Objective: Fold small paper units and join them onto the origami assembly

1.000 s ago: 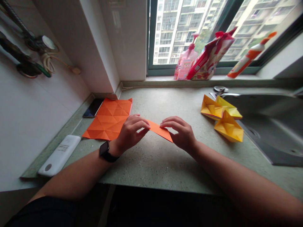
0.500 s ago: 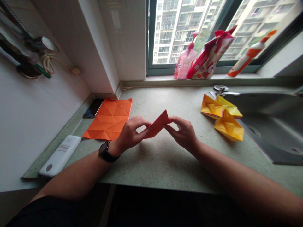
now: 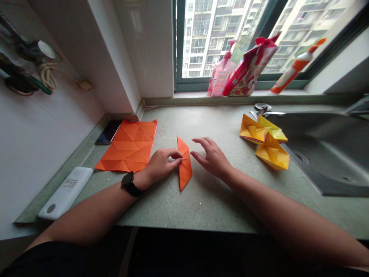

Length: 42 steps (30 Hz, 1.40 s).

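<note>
A folded orange origami paper (image 3: 185, 169), long with pointed ends, stands upright lengthwise between my hands above or on the counter; whether it touches the surface is hard to tell. My left hand (image 3: 162, 163) pinches its left edge near the middle between thumb and fingers. To its right, my right hand (image 3: 212, 157) is apart from the paper, fingers spread and holding nothing. Left of my left hand lie creased orange sheets (image 3: 129, 144). Folded yellow paper boats (image 3: 272, 152) sit together at the right, beside the sink.
The metal sink (image 3: 307, 184) is at the right. A white power bank (image 3: 67, 190) and a dark phone (image 3: 108, 132) lie along the left wall. On the sill stand a pink pump bottle (image 3: 221, 77), a red bag (image 3: 249, 71) and an orange-white bottle (image 3: 292, 73).
The folded orange paper has turned from a slanted, edge-up pose to show its broad creased face. My right hand has let go of it and opened; my left hand still holds it.
</note>
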### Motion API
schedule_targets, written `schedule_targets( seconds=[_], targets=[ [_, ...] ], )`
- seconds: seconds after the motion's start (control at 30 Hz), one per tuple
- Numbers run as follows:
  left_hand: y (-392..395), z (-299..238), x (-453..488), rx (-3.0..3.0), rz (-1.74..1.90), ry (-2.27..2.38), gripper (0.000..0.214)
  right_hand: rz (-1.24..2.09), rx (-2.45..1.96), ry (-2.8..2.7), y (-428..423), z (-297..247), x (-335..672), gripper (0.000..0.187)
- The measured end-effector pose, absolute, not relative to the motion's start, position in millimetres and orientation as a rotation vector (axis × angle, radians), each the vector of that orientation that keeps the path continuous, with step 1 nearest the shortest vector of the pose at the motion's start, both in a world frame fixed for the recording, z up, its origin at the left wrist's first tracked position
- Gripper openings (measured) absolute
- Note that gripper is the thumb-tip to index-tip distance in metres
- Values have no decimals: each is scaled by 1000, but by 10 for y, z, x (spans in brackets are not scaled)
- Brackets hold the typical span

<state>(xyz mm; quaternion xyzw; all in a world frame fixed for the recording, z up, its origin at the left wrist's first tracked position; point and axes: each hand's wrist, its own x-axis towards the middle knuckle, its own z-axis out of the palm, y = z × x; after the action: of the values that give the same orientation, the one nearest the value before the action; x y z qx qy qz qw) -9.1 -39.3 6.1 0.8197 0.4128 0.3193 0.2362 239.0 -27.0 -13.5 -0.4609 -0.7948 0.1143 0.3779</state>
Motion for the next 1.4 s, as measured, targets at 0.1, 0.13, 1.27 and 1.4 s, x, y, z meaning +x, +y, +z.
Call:
schedule_targets(
  seconds=[0.1, 0.13, 1.27, 1.4],
  targets=[
    [-377, 47, -95, 2298, 768, 1230, 9, 162, -1137, -2222, -276, -139, 2402, 31],
    [-372, 38, -96, 2326, 747, 1245, 10, 147, -1119, -2276, -283, -137, 2398, 30],
    [-183, -201, -180, 2785, 199, 1089, 104, 49, -1250, -2788, -278, -118, 2439, 56],
    [-150, -200, -185, 2794, 193, 1087, 104, 76, -1238, -2793, -271, -104, 2452, 58]
  ],
)
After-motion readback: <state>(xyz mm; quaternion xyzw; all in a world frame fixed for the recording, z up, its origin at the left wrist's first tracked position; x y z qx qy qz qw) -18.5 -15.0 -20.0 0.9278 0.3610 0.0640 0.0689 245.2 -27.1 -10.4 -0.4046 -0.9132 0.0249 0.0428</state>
